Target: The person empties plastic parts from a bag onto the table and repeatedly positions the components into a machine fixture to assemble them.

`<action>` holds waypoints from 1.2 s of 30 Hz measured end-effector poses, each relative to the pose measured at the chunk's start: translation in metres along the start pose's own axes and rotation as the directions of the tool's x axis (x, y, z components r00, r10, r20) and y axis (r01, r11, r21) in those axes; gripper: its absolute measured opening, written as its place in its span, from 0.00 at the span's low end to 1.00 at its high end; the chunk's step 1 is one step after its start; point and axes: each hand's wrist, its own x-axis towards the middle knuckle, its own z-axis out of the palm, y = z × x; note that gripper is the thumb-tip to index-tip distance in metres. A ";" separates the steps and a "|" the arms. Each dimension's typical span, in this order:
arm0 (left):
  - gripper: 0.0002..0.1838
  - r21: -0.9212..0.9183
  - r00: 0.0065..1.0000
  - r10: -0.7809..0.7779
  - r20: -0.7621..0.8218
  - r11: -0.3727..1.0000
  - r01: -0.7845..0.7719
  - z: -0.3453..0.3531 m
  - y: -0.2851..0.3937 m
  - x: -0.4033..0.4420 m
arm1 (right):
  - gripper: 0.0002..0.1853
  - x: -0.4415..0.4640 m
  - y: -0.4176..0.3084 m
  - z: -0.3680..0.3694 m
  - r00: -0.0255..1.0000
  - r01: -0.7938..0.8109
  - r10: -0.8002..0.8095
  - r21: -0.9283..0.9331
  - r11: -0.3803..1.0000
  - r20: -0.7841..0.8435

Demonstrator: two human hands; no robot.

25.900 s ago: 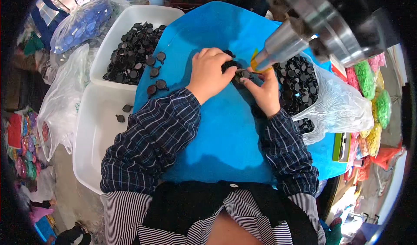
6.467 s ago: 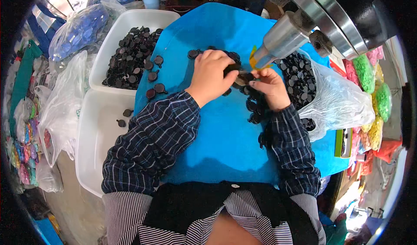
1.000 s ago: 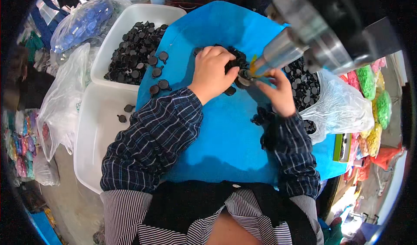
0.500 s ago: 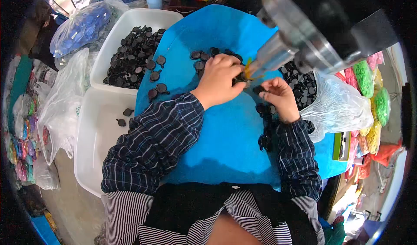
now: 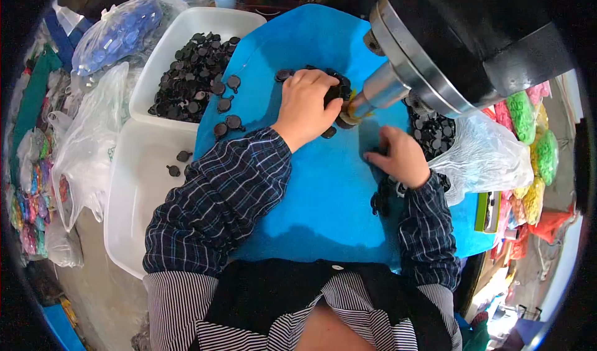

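Note:
My left hand [image 5: 309, 105] rests over a pile of small black round pieces [image 5: 339, 87] on the blue surface [image 5: 298, 189]; its fingers are curled, and what they hold is hidden. Just right of its thumb, the metal machine head [image 5: 382, 90], with a yellow piece at its tip, comes down onto a small round base [image 5: 348, 120]. My right hand [image 5: 403, 157] is apart from the machine, lower and to the right, thumb and fingers spread with nothing between them. More black pieces [image 5: 380, 203] lie beneath and beside my right wrist.
At the left stand a white bin of black pieces [image 5: 140, 90] and a second white bin [image 5: 124, 226] with two pieces. Several loose pieces [image 5: 233, 122] lie near the surface's left edge. A clear plastic bag [image 5: 491, 158] with black pieces sits at the right.
The machine head has come down and left onto the base. My right hand has moved down and right, away from it, and no longer holds the black piece. My left hand has shifted slightly left.

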 end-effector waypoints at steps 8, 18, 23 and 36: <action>0.12 -0.091 0.985 0.158 0.073 0.984 -0.151 0.003 0.004 0.002 | 0.13 0.012 0.036 0.021 0.998 -0.022 0.061 0.850 0.526 -0.012; 0.12 0.021 0.997 0.015 0.070 1.000 -0.016 -0.004 0.000 -0.001 | 0.21 0.037 0.009 0.042 0.989 0.052 0.102 0.910 0.411 -0.103; 0.12 0.018 1.000 0.023 0.010 1.000 -0.024 -0.001 -0.002 -0.003 | 0.23 -0.006 0.064 0.013 0.906 0.287 -0.251 0.059 0.956 -0.340; 0.14 -0.009 0.997 0.069 0.033 0.998 -0.069 0.001 0.002 -0.002 | 0.13 -0.005 0.065 0.052 0.879 0.044 0.038 0.159 0.986 -0.476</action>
